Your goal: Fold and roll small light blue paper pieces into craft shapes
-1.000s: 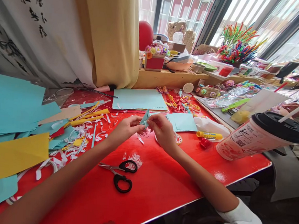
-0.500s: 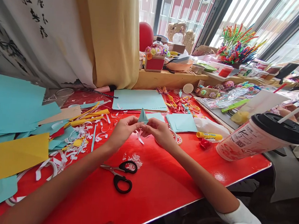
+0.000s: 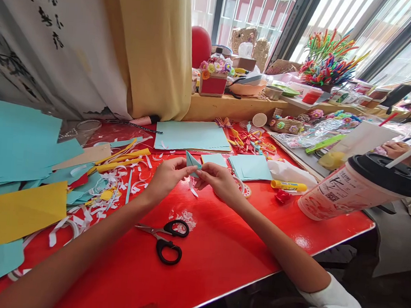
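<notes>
The small folded teal paper [image 3: 192,161] sits pinched between my two hands above the red bench [image 3: 219,250], its pointed tip aimed up and leftward. My left hand [image 3: 166,177] grips its left edge, my right hand [image 3: 219,181] its lower right; both forearms converge from below. Black scissors [image 3: 165,241] lie nearer me.

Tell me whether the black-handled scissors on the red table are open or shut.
Shut, or nearly so. The scissors lie flat on the red table, blades together in one thin line, the two handle loops close together. Neither hand touches them.
</notes>
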{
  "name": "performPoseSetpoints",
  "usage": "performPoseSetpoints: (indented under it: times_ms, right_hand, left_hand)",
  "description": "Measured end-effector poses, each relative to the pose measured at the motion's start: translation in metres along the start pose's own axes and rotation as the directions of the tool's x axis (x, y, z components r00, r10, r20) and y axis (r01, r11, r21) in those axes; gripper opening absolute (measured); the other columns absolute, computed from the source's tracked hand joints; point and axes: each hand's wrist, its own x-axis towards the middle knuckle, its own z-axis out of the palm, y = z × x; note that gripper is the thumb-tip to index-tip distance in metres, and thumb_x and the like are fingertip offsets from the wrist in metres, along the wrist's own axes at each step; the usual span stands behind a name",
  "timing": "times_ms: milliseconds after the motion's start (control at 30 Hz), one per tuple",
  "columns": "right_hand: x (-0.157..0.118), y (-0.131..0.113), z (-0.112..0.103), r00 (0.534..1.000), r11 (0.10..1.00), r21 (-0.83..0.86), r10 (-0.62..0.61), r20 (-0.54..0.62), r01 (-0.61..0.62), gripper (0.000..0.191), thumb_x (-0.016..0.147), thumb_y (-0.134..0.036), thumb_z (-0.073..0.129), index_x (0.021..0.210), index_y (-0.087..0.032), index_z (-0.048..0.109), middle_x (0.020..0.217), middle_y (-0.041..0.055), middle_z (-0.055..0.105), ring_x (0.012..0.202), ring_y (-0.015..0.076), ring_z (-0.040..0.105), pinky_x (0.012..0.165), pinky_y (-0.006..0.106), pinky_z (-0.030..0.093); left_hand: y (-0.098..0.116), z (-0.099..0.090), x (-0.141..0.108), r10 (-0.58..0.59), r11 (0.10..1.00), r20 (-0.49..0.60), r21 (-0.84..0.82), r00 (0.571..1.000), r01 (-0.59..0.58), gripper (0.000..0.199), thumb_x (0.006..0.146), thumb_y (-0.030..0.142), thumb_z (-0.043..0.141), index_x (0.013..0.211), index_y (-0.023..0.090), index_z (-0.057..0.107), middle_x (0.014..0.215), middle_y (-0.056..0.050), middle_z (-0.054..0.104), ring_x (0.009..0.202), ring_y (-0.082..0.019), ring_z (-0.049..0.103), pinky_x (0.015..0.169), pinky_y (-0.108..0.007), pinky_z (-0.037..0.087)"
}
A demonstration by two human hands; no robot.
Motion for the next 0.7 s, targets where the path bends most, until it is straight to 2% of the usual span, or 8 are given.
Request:
performPoseSetpoints:
  times_ms: [133,300,367,567,633,700]
  right_hand:
    - [-0.0013,-0.0015,0.0018,0.999,0.999,-0.017,-0.041,0.000,0.041,0.026,0.080,-0.040,0.053,0.075,-0.015,0.054,0.060,0.0008,0.061,0.056,0.0121,0.062,0.058,0.026,0.052]
    - [0.0006,-0.0024,0.0011,0.999,0.999,0.041,-0.001,0.040,0.000,0.031,0.082,-0.044,0.049,0.074,-0.015,0.054,0.063,0.0016,0.061,0.057,0.0123,0.062,0.058,0.027,0.053]
    - [0.0006,-0.0020,0.0012,0.999,0.999,0.042,-0.020,0.039,0.018,0.032,0.083,-0.045,0.047,0.074,-0.015,0.053,0.064,0.0014,0.060,0.057,0.0121,0.062,0.058,0.027,0.053]
    - [-0.0024,-0.0011,0.0040,0.990,0.986,-0.115,-0.129,-0.053,0.122,0.035,0.087,-0.043,0.041,0.067,-0.016,0.051,0.058,-0.0010,0.055,0.049,0.0083,0.055,0.049,0.021,0.046]
    - [-0.0024,-0.0019,0.0043,0.993,0.991,-0.082,-0.108,-0.046,0.104,0.035,0.086,-0.044,0.041,0.068,-0.016,0.051,0.059,-0.0008,0.056,0.049,0.0084,0.055,0.049,0.022,0.047]
    - [-0.0021,-0.0027,0.0040,0.998,0.998,-0.018,-0.060,0.017,0.060,0.033,0.084,-0.045,0.045,0.072,-0.015,0.053,0.064,0.0005,0.058,0.054,0.0098,0.058,0.052,0.024,0.050]
  left_hand:
    - [-0.0025,-0.0003,0.0012,-0.007,1.000,0.007,-0.007,1.000,0.007,0.028,0.077,0.042,0.053,0.074,0.015,0.060,0.067,0.001,0.055,0.065,-0.012,0.047,0.060,-0.024,0.035]
    - [-0.0034,-0.0012,0.0020,-0.006,0.999,-0.003,-0.040,1.000,0.006,0.030,0.076,0.044,0.054,0.071,0.014,0.060,0.064,0.001,0.054,0.061,-0.011,0.046,0.059,-0.024,0.036]
    - [-0.0031,-0.0011,0.0021,-0.015,0.998,-0.011,-0.060,1.000,0.014,0.031,0.075,0.044,0.055,0.069,0.014,0.060,0.062,0.001,0.053,0.060,-0.010,0.045,0.058,-0.023,0.036]
    - [-0.0017,0.0014,0.0015,-0.025,0.995,-0.021,-0.092,0.999,0.023,0.028,0.074,0.041,0.057,0.068,0.013,0.061,0.061,0.001,0.053,0.060,-0.010,0.045,0.059,-0.022,0.037]
    - [-0.0019,0.0017,0.0017,-0.021,0.995,-0.038,-0.098,0.999,0.017,0.028,0.074,0.040,0.057,0.068,0.013,0.060,0.061,0.001,0.053,0.060,-0.010,0.045,0.059,-0.022,0.037]
    - [-0.0022,0.0016,0.0019,-0.013,0.994,-0.048,-0.105,0.999,0.008,0.028,0.074,0.041,0.057,0.067,0.013,0.060,0.061,0.002,0.053,0.060,-0.009,0.046,0.059,-0.022,0.037]
